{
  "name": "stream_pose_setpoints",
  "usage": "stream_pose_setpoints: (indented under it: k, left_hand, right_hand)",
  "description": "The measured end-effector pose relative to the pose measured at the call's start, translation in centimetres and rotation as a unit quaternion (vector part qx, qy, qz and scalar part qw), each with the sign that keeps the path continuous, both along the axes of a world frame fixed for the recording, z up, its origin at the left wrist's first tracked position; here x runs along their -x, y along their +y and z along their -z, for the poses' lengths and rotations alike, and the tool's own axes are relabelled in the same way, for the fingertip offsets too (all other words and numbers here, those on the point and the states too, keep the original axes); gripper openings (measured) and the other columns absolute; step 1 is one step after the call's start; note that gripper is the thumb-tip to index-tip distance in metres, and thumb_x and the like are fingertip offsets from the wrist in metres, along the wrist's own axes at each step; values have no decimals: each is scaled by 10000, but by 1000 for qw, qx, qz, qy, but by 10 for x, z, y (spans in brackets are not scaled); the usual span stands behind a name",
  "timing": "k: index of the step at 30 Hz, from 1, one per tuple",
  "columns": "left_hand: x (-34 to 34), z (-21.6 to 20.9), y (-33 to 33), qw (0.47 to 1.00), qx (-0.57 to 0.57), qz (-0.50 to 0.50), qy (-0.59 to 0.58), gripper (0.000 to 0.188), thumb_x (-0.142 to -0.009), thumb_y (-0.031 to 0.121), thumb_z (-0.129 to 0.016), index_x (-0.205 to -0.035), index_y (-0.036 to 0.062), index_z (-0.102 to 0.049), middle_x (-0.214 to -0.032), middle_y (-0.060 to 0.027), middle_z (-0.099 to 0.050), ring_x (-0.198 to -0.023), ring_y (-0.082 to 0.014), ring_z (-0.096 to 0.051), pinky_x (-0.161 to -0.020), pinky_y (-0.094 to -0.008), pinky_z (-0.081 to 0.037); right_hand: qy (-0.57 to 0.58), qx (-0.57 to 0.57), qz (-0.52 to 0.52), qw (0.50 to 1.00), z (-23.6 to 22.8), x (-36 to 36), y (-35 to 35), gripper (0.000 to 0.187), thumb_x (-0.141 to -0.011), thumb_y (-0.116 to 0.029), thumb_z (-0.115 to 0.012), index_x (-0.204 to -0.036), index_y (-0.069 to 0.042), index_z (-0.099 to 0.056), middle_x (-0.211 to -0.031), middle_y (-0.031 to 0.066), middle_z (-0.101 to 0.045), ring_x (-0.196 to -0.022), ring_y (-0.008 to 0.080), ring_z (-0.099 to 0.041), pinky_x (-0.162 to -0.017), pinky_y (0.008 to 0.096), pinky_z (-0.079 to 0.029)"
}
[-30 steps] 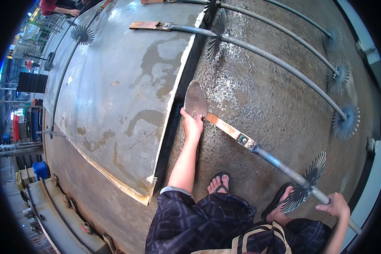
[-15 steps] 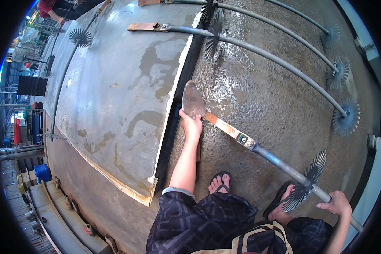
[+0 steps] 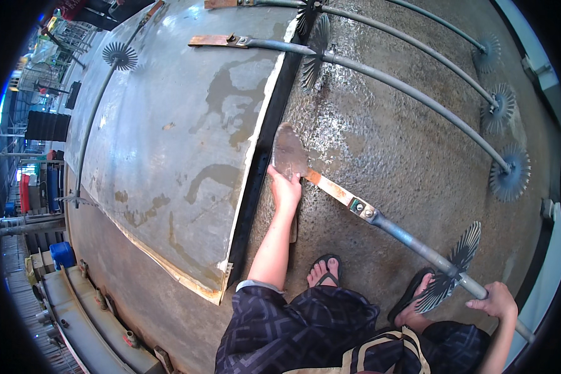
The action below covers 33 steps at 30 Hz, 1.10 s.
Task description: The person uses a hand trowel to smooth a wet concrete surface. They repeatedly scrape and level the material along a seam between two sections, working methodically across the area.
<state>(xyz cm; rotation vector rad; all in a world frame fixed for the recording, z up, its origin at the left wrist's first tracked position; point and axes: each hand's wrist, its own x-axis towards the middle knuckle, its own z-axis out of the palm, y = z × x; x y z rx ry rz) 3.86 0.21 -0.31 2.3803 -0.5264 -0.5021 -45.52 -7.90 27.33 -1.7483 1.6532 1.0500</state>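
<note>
My left hand [image 3: 285, 190] is closed on a flat, leaf-shaped grey-brown plate [image 3: 289, 151], thumb on its near edge. The plate meets the rusty flat end strip [image 3: 330, 187] of a long grey metal pole [image 3: 411, 240]; whether they are joined I cannot tell. Two bolts [image 3: 363, 209] fix the strip to the pole. My right hand [image 3: 495, 300] grips the pole near its other end, at the lower right. Between my hands a fan-shaped wheel of dark metal fins [image 3: 452, 268] sits around the pole, close to my right foot.
Similar finned poles [image 3: 411, 90] lie at the upper right, one reaching over a large grey sheet [image 3: 187, 137] with damp patches. Another finned pole [image 3: 98, 106] lies on the sheet's left. My sandalled feet [image 3: 324, 269] stand on wet, rough floor [image 3: 386, 162]. Metal frames [image 3: 93, 324] and a blue container [image 3: 62, 254] are lower left.
My left hand and the leaf-shaped plate have shifted slightly right and toward me. My right hand and the pole stay nearly in place. The person at the upper left has moved partly out of view.
</note>
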Motion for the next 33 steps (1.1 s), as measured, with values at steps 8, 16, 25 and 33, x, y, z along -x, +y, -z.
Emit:
stream_pose_setpoints:
  k: [8,16,25,33]
  left_hand:
    - [-7,11,6,1000,19,12,-14,751,-776,116,-664,-1324,-18,-168,-1004,-347,-568,-969,-471,-561,-854,-468,-442]
    - [-12,5,0,1000,-1,-20,-10,732,-775,113,-665,-1300,-26,-175,-996,-348,-567,-965,-459,-566,-838,-474,-445]
    - [-7,-4,-6,999,-4,-20,-26,711,-781,94,-650,-1291,-34,-171,-981,-351,-567,-931,-482,-565,-834,-489,-443]
    - [-6,-1,-9,999,15,-36,-14,721,-789,112,-650,-1300,-27,-161,-953,-344,-580,-913,-474,-576,-823,-480,-449]
  right_hand:
    - [4,0,0,1000,1,0,0,518,-520,-413,-828,-677,42,-637,-597,214,-578,-616,347,-620,-610,398,-478]
    - [-1,-2,-10,1000,2,2,0,500,-531,-408,-822,-682,34,-644,-614,214,-590,-642,350,-626,-631,397,-482]
    - [15,-16,-1,1000,0,-5,-2,493,-541,-405,-822,-709,24,-648,-655,216,-601,-684,361,-623,-662,412,-482]
    - [15,-8,-9,1000,-1,-2,-2,479,-545,-394,-823,-698,23,-644,-652,218,-598,-684,368,-617,-651,408,-480]
